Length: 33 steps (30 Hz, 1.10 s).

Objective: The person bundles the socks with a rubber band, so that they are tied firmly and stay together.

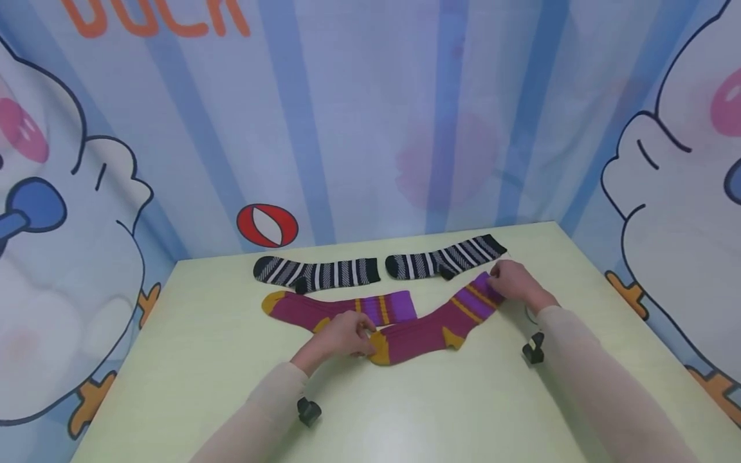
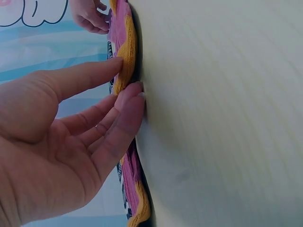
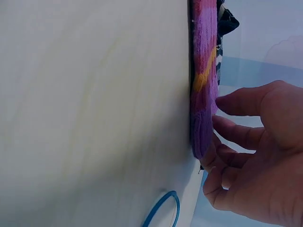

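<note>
A maroon sock with a yellow toe and heel and a purple striped cuff, the nearer sock, lies flat on the table. At its yellow toe is my left hand, the thumb touching the knit and the other fingertips beside the toe's end. My right hand is at the purple cuff, its thumb and fingertips against the fabric, fingers loosely bent. The matching sock lies just behind, its heel partly hidden by my left hand.
Behind lie two black-and-white striped socks, one at left and one at right. The pale table meets a blue striped cloth backdrop. A blue curved loop shows near my right hand. Small black devices hang at both wrists.
</note>
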{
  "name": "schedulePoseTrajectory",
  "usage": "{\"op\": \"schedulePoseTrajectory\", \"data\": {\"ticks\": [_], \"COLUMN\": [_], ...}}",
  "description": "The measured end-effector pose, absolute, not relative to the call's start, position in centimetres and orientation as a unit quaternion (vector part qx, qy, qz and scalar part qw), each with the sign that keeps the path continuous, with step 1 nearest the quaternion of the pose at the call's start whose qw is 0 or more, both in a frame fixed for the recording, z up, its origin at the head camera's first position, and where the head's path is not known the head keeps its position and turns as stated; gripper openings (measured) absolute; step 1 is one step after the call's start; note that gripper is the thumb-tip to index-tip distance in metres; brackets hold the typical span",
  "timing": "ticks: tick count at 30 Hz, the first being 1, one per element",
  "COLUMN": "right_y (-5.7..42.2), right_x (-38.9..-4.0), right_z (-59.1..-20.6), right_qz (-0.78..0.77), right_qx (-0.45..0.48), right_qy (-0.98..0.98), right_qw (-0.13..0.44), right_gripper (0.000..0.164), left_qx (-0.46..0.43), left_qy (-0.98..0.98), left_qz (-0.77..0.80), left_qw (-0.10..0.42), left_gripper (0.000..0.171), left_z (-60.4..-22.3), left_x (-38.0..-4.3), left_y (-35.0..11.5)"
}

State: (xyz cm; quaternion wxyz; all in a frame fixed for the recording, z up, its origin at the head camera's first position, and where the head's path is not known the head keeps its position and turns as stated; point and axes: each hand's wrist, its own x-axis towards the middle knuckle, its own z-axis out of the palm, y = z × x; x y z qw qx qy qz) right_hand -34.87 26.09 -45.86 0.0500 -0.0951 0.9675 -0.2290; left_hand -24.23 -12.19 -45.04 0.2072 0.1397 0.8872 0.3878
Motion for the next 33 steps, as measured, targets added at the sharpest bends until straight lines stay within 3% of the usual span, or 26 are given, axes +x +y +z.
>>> {"op": "schedulePoseTrajectory", "data": {"ticks": [11,22,33], "right_y": [26.3,27.0,27.9], "right_x": [-34.7,-34.5,-34.3], "right_z": [-46.5,-46.6,-46.1], "right_qz": [-0.293,-0.306,-0.351], "right_qx": [-0.073,-0.112,-0.078], "right_qy": [0.953,0.945,0.930], "right_qw": [0.043,0.038,0.078], "right_gripper": [0.025,0.034,0.035], "left_qx": [0.153,0.168,0.162], "left_qy": [0.883,0.886,0.878], "left_qz": [0.402,0.397,0.415], "left_qw": [0.188,0.170,0.175], "left_gripper": [0.037,0.021,0.021], "left_z": [-45.4,-45.4,-45.2], "left_x": [-24.0,-24.3,-24.2], "left_y": [-12.2,-11.8,-11.9]}}
